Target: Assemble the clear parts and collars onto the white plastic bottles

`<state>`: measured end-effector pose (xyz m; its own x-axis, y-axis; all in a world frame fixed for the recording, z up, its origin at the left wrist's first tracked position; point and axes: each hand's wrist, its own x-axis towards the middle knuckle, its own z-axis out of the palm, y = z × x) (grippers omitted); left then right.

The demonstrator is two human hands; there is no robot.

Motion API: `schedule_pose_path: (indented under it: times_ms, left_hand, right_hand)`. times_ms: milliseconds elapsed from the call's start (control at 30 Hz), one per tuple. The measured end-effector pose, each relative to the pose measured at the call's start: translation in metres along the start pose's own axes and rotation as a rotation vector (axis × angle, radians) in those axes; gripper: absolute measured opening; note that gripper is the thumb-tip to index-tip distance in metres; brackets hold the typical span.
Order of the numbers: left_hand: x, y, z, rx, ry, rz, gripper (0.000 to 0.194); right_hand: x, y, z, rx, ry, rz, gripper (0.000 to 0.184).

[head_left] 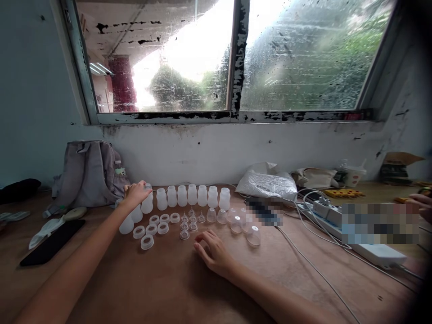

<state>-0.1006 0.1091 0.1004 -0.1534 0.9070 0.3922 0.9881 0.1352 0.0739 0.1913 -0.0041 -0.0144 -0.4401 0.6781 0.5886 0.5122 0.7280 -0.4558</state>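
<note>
Near the left end of a row of frosted bottles [192,195] on a brown table [162,288], the left hand [136,193] reaches over one bottle's mouth; whether it pinches anything is unclear. The right hand [214,253], fingers loosely curled around nothing, is just beside clear pointed pieces [193,225]. A sleeve-side nudge could topple close-set bottles. Cloudy walls obscure any contents.
</note>
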Motion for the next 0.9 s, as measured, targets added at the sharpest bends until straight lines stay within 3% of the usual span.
schedule_pose_path:
  times_ms: [267, 500, 567, 700, 833, 900]
  left_hand:
    - [0.003, -0.004, 0.014, 0.081, -0.056, 0.011, 0.031]
    - [0.001, -0.006, 0.016, 0.134, 0.020, 0.001, 0.038]
    - [-0.004, -0.001, 0.013, 0.138, 0.096, 0.013, 0.044]
    - [-0.036, 0.012, 0.011, 0.086, 0.267, 0.201, 0.036]
    - [-0.095, 0.014, 0.023, 0.016, 0.048, 0.356, 0.028]
    - [-0.123, 0.007, 0.033, 0.041, 0.000, 0.403, 0.028]
  right_hand:
    - [0.001, 0.001, 0.002, -0.053, -0.024, 0.007, 0.013]
    - [0.002, 0.000, 0.001, -0.092, -0.015, 0.026, 0.015]
    - [0.002, 0.000, 0.001, -0.099, -0.016, 0.030, 0.016]
    - [0.002, 0.002, 0.003, -0.110, -0.017, 0.042, 0.017]
    - [0.002, 0.000, 0.002, -0.124, -0.107, 0.023, 0.019]
    - [0.003, -0.001, 0.003, -0.147, -0.195, -0.001, 0.031]
